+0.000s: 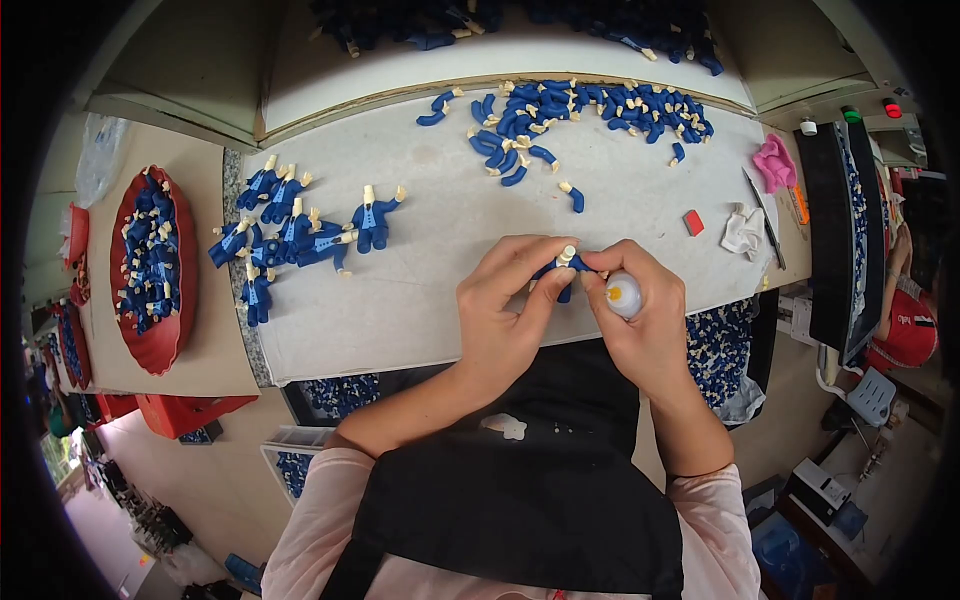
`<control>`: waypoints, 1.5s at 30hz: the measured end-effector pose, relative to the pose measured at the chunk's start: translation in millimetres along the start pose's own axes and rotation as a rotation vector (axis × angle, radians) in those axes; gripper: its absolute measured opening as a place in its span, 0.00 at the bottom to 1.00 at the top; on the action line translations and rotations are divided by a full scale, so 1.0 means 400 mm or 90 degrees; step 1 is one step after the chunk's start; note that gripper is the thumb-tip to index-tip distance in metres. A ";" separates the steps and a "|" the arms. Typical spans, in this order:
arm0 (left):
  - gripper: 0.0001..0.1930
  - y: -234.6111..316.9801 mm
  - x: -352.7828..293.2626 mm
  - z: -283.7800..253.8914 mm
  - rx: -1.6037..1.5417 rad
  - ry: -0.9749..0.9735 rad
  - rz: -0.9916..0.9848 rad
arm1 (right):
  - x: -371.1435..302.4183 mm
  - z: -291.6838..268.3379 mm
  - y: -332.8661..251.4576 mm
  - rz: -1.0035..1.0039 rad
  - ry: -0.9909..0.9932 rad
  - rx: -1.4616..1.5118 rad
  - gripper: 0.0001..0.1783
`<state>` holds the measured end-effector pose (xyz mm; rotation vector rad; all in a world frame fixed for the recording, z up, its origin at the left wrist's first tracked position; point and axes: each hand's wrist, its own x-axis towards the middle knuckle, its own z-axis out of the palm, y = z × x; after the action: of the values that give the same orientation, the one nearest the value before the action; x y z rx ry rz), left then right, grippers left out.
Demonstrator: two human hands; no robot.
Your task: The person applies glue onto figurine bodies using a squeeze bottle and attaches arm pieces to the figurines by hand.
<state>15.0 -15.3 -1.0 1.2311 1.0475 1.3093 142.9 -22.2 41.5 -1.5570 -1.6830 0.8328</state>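
Over the front part of the white worktop, my left hand (pixel 510 305) is closed on a small blue figurine body (pixel 566 257) with a cream neck peg. My right hand (pixel 645 310) is closed too, with a whitish squeeze bottle (pixel 624 295) with a yellow tip held in its palm. Its thumb and forefinger press at the figurine's right side, where a blue arm piece seems to join; the fingers partly hide this. Past the hands lies a loose blue arm (pixel 572 197) with a cream hand. Several headless blue figurines (pixel 375 218) with arms stand or lie on the left.
Many loose blue arms (pixel 545 110) are heaped along the far edge. A red oval tray (pixel 180 340) of blue parts is at far left. On the right lie a red block (pixel 693 222), a white cloth (pixel 743 232), a pink cloth (pixel 774 163) and a thin dark tool (pixel 765 220).
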 end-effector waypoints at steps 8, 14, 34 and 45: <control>0.10 0.003 0.021 -0.016 -0.029 -0.034 -0.002 | 0.015 -0.006 -0.009 0.083 0.004 0.093 0.08; 0.11 0.018 0.028 -0.019 -0.134 -0.027 -0.049 | 0.029 0.006 -0.020 0.099 0.031 0.110 0.07; 0.12 0.011 0.017 -0.017 -0.098 -0.032 -0.043 | 0.019 0.009 -0.009 0.067 0.040 0.116 0.07; 0.12 -0.004 0.016 -0.012 -0.061 -0.024 -0.011 | 0.011 0.021 0.002 0.062 0.063 0.114 0.06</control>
<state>10.8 -8.4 -2.2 1.1684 0.9554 1.3029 136.3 -17.7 36.7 -1.5403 -1.4312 0.9157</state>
